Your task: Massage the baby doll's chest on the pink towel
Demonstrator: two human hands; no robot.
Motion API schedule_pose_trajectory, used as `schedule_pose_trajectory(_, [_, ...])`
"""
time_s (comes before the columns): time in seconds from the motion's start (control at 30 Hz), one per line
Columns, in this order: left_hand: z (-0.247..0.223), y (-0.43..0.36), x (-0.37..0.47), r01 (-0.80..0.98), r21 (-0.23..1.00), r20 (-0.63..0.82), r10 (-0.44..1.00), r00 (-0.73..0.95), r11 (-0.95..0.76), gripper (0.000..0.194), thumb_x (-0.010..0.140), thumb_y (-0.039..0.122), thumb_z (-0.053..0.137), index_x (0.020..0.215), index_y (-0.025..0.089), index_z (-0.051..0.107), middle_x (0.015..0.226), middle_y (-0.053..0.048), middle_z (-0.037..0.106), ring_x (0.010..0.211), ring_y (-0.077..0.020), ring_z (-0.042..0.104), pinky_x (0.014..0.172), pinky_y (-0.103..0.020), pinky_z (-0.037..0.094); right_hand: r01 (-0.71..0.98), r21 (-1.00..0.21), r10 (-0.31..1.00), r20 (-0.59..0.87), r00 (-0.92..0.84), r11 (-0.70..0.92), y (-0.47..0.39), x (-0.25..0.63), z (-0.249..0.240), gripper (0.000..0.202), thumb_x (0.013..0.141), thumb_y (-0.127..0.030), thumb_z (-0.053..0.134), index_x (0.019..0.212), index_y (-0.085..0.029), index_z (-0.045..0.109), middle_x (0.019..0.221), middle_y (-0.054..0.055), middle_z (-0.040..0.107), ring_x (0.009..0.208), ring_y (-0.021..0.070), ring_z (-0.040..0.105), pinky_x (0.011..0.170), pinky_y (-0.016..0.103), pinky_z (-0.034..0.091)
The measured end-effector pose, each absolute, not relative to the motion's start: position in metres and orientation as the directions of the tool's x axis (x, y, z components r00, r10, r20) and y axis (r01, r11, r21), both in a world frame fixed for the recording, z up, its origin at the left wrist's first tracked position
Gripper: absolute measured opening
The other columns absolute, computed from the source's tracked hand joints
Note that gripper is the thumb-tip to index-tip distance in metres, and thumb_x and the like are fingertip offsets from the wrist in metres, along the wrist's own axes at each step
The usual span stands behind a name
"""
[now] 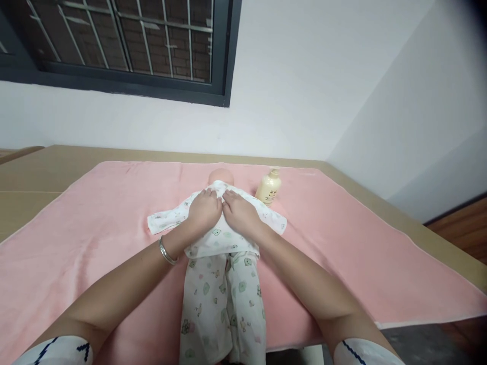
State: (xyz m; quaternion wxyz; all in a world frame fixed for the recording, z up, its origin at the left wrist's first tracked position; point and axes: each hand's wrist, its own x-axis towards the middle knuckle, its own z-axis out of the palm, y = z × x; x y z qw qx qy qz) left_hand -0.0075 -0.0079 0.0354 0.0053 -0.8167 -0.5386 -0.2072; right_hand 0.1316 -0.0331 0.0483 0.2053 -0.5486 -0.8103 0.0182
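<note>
1. Looking down from the head view, I have both hands on a white, printed shirt (222, 247) that dresses a doll (221, 176), laid out on its back or front, I cannot tell which.
2. My left hand (205, 209) lies on the left half of the shirt's upper part, back of the hand up, its fingers side by side and slightly bent against the fabric.
3. My right hand (240, 212) mirrors it on the other half, its fingers pointing up toward the neck.
4. The two hands almost meet at the middle, with a narrow strip of shirt between them; whether my thumbs pinch any fabric there, I cannot tell.
5. The shirt is directly under my fingers: its collar lies just beyond the tips, its sleeves spread out on both sides, and its hem lies nearer me than my wrists.
6. Below the hem, printed trousers (207, 299) run toward me, between my forearms.
7. A pale yellow pump bottle (268, 188) stands just past the right sleeve, apart from my fingers.
8. Everything rests on a pink cloth (327, 218) spread over the surface (34, 175); a silver bracelet (168, 251) circles my left wrist.
</note>
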Motion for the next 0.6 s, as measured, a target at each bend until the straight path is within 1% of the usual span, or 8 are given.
schedule_pose_trajectory(0.07, [0.033,-0.018,0.000,0.888,0.154,0.379,0.856,0.352,-0.433,0.043,0.095,0.020,0.035,0.122,0.000,0.061,0.128,-0.027,0.062,0.127,-0.0342,0.055,0.109,-0.046,0.040,0.868,-0.320,0.908,0.307,-0.286,0.381,-0.019,0.142,0.047,0.036,0.101,-0.022,0.035,0.122,-0.011,0.062,0.135,0.015,0.061,0.130,0.0234,0.052,0.114,0.038,0.036])
schedule_pose_trajectory(0.17, [0.033,-0.022,0.003,0.886,0.155,0.391,0.850,0.352,-0.438,0.039,0.094,0.022,0.039,0.118,0.004,0.064,0.127,-0.024,0.063,0.125,-0.0359,0.056,0.111,-0.051,0.036,0.867,-0.343,0.916,0.305,-0.261,0.361,-0.010,0.145,0.041,0.037,0.101,-0.023,0.034,0.125,-0.010,0.060,0.138,0.017,0.058,0.132,0.0239,0.049,0.116,0.040,0.032])
schedule_pose_trajectory(0.27, [0.032,-0.009,-0.004,0.860,0.278,0.384,0.870,0.310,-0.429,0.033,0.093,0.021,0.038,0.107,0.013,0.067,0.120,-0.017,0.069,0.118,-0.0320,0.060,0.111,-0.053,0.036,0.899,-0.303,0.928,0.293,-0.229,0.317,-0.020,0.135,0.034,0.046,0.101,-0.025,0.034,0.141,-0.005,0.048,0.150,0.023,0.045,0.143,0.0305,0.037,0.119,0.048,0.026])
schedule_pose_trajectory(0.33, [0.027,0.002,-0.010,0.813,0.399,0.382,0.883,0.273,-0.424,0.033,0.093,0.020,0.038,0.107,0.015,0.067,0.119,-0.014,0.070,0.115,-0.0289,0.062,0.109,-0.050,0.041,0.906,-0.289,0.935,0.269,-0.233,0.309,-0.027,0.129,0.033,0.052,0.102,-0.029,0.036,0.148,-0.005,0.041,0.155,0.024,0.037,0.147,0.0352,0.029,0.120,0.053,0.023])
schedule_pose_trajectory(0.37, [0.022,0.007,-0.012,0.783,0.458,0.395,0.885,0.245,-0.421,0.034,0.093,0.021,0.037,0.109,0.016,0.066,0.122,-0.013,0.069,0.117,-0.0278,0.061,0.108,-0.048,0.042,0.903,-0.297,0.936,0.260,-0.238,0.312,-0.030,0.128,0.034,0.053,0.102,-0.031,0.036,0.149,-0.006,0.040,0.156,0.024,0.035,0.148,0.0360,0.028,0.119,0.054,0.023])
schedule_pose_trajectory(0.47, [0.008,0.013,-0.014,0.685,0.582,0.477,0.866,0.148,-0.438,0.038,0.095,0.022,0.035,0.118,0.016,0.065,0.133,-0.011,0.066,0.125,-0.0249,0.057,0.112,-0.045,0.040,0.886,-0.346,0.928,0.316,-0.199,0.308,-0.029,0.132,0.041,0.051,0.101,-0.029,0.035,0.147,-0.007,0.043,0.157,0.022,0.036,0.148,0.0330,0.029,0.120,0.051,0.025])
schedule_pose_trajectory(0.53, [0.001,0.013,-0.013,0.633,0.628,0.522,0.848,0.091,-0.453,0.040,0.097,0.024,0.034,0.121,0.016,0.065,0.133,-0.010,0.066,0.126,-0.0233,0.057,0.113,-0.043,0.040,0.886,-0.347,0.898,0.412,-0.151,0.309,-0.026,0.137,0.044,0.052,0.100,-0.027,0.037,0.148,-0.008,0.042,0.159,0.020,0.032,0.150,0.0312,0.024,0.121,0.051,0.022])
schedule_pose_trajectory(0.6, [-0.003,0.012,-0.012,0.598,0.654,0.540,0.839,0.059,-0.463,0.040,0.097,0.025,0.034,0.121,0.017,0.065,0.129,-0.010,0.068,0.124,-0.0225,0.059,0.111,-0.042,0.043,0.881,-0.314,0.867,0.462,-0.185,0.355,-0.024,0.139,0.044,0.052,0.099,-0.027,0.040,0.148,-0.010,0.042,0.161,0.017,0.029,0.152,0.0300,0.017,0.122,0.052,0.018])
